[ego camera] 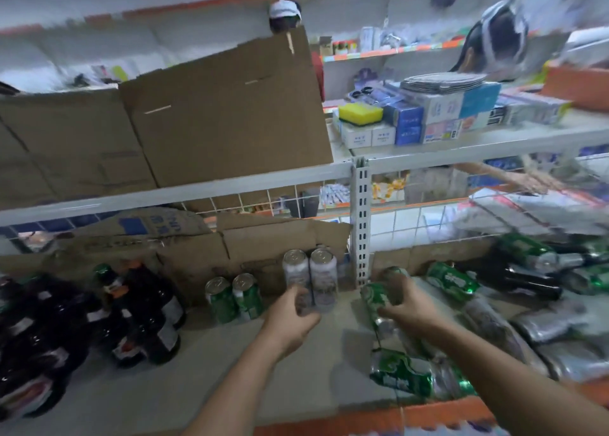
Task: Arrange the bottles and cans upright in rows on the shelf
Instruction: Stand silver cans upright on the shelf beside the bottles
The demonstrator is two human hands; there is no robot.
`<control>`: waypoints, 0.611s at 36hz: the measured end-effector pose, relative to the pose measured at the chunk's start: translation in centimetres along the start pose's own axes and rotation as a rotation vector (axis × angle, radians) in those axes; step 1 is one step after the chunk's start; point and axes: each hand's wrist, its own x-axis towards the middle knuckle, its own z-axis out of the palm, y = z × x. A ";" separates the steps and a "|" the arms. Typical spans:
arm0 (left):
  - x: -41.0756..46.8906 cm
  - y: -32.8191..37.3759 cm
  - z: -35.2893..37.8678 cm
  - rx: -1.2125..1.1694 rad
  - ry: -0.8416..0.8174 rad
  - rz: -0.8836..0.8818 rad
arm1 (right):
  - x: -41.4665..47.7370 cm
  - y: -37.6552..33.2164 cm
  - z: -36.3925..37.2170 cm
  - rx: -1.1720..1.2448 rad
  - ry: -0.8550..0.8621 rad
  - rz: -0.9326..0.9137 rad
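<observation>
On the grey shelf (pixel 197 363), two tall silver cans (pixel 324 270) stand upright against cardboard at the back. My left hand (pixel 293 320) grips the left one near its base. To their left stand two green cans (pixel 234 295), upright and side by side. My right hand (pixel 405 307) holds a green can (pixel 374 298) that lies tilted on the shelf. More green cans (pixel 402 374) and dark bottles (pixel 527 280) lie on their sides in a heap at the right. Several dark bottles (pixel 145 317) stand upright in rows at the left.
A white slotted post (pixel 361 218) rises behind the cans. Flattened cardboard boxes (pixel 211 112) lean on the shelf above. Small boxes and a yellow sponge (pixel 361 113) fill the upper right shelf. Another person's arm (pixel 514 176) reaches in behind the wire grid at the right.
</observation>
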 end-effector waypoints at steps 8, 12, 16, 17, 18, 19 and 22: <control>-3.0 -1.8 -3.0 -0.002 0.027 0.033 | -3.5 -1.4 2.3 -0.013 0.073 0.003; -4.0 -2.8 -4.0 0.006 0.044 0.026 | -4.1 -2.5 3.9 0.002 0.044 -0.020; -3.4 -3.5 -4.3 -0.020 0.050 -0.007 | -3.6 -3.2 4.6 0.032 0.035 -0.010; -3.1 -3.6 -4.2 -0.032 0.056 -0.016 | -3.3 -3.3 4.7 0.039 0.029 -0.003; -2.8 -3.7 -4.1 -0.043 0.064 -0.026 | -2.9 -3.3 4.8 0.038 0.023 -0.003; -2.3 -3.7 -3.9 -0.060 0.075 -0.034 | -2.5 -3.3 5.0 0.034 0.018 -0.001; -0.5 -4.2 -2.9 -0.109 0.080 -0.065 | -0.5 -2.8 5.6 0.015 0.009 0.023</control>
